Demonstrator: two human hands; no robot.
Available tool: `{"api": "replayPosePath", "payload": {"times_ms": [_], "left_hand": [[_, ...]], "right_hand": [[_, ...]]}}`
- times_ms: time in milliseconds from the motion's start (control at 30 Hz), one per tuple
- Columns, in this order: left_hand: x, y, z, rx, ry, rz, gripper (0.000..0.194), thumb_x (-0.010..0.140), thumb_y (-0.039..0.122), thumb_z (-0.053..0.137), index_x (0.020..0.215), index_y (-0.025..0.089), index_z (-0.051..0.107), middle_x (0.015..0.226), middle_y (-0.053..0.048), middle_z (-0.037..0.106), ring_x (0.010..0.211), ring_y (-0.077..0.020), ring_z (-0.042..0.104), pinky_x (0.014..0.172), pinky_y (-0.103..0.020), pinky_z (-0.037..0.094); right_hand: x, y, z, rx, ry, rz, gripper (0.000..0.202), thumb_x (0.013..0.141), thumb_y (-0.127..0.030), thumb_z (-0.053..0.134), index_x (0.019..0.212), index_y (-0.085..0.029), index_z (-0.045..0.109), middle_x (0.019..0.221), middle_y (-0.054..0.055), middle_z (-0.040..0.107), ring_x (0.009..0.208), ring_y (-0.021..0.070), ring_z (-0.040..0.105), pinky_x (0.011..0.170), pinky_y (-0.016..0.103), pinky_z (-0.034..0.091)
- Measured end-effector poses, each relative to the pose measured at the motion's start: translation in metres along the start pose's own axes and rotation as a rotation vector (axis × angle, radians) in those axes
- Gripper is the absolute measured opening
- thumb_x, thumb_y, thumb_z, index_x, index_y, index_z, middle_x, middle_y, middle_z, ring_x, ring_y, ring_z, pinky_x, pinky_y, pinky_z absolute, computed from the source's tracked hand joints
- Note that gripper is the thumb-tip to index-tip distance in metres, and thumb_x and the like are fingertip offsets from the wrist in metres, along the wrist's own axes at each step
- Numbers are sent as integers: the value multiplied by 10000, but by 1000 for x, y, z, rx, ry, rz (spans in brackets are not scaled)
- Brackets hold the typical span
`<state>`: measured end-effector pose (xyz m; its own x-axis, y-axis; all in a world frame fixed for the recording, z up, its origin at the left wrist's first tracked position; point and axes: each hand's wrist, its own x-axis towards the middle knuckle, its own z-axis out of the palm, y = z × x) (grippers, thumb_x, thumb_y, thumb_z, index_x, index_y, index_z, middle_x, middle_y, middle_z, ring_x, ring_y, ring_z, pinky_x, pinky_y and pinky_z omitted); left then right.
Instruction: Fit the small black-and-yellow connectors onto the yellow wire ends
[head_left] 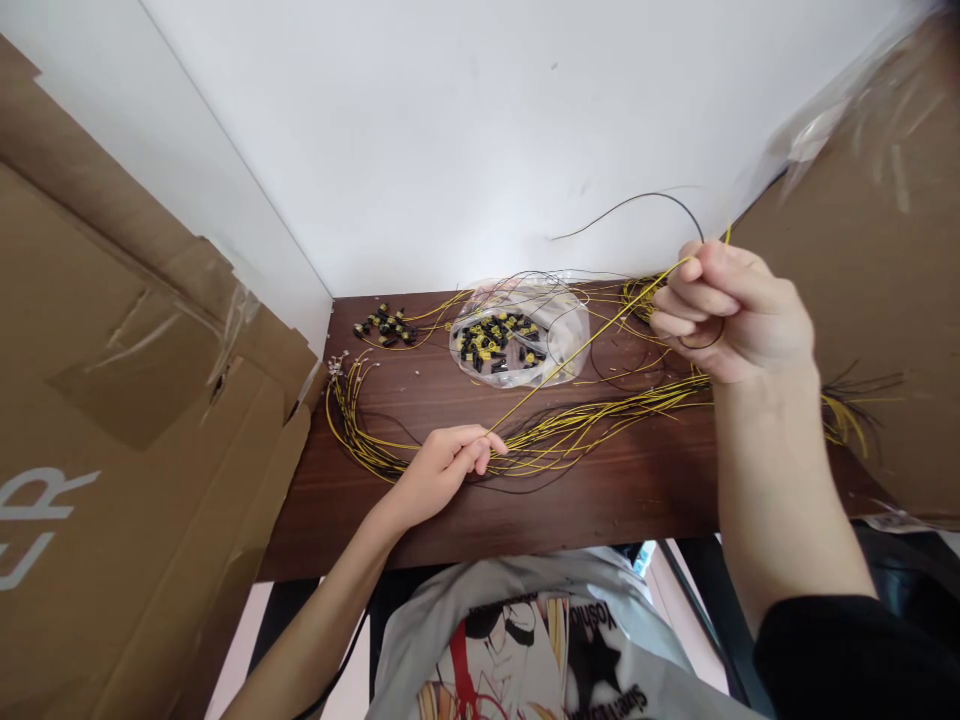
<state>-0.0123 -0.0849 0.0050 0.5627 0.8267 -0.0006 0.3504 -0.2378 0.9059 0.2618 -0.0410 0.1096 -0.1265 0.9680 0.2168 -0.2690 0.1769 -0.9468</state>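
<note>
A yellow wire (615,323) runs taut and slanting between my two hands. My left hand (454,458) pinches its lower end just above a long bundle of yellow and black wires (600,428) on the table. My right hand (739,310) is raised at the right, its fingers closed on the upper part of the yellow wire. From the same fist a thin black wire (652,195) curls up and to the left. Behind the taut wire lies a clear plastic bag (571,325) with many small black and yellow connectors (491,340).
Cardboard boxes flank the brown table (600,510): one box (135,400) at left, another (870,300) at right. A white wall (480,130) closes the back. More connectors (384,325) lie at the back left, and a yellow coil (637,295) rests behind my right hand.
</note>
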Motion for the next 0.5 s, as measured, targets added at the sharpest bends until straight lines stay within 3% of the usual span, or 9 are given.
{"api": "replayPosePath", "payload": {"times_ms": [100, 267, 367, 500], "left_hand": [[1, 1, -2, -13, 2, -2, 360, 926, 281, 375, 686, 117, 588, 673, -10, 557, 631, -102, 477, 646, -218, 364], [2, 1, -3, -121, 28, -34, 287, 888, 261, 466, 720, 104, 639, 724, -41, 615, 670, -114, 529, 668, -224, 407], [1, 0, -1, -196, 73, -66, 214, 846, 250, 545, 827, 94, 689, 790, -69, 668, 715, -127, 572, 692, -227, 434], [0, 1, 1, -256, 141, -103, 239, 835, 271, 566, 892, 91, 712, 743, -70, 688, 683, -121, 571, 689, -227, 446]], "right_hand": [[-6, -7, -12, -100, 11, -63, 209, 685, -314, 761, 664, -141, 647, 394, -106, 241, 384, 6, 197, 401, 224, 95], [-25, -15, -34, -438, 206, -17, 248, 648, -364, 786, 651, -145, 670, 474, -32, 400, 427, 38, 276, 423, 242, 117], [-39, -20, -52, -616, 328, 71, 272, 660, -403, 763, 647, -157, 649, 468, -40, 350, 422, 45, 270, 424, 248, 104], [-48, -19, -81, -845, 414, 209, 288, 680, -450, 727, 712, -175, 647, 514, -32, 398, 448, 61, 313, 442, 250, 166]]}}
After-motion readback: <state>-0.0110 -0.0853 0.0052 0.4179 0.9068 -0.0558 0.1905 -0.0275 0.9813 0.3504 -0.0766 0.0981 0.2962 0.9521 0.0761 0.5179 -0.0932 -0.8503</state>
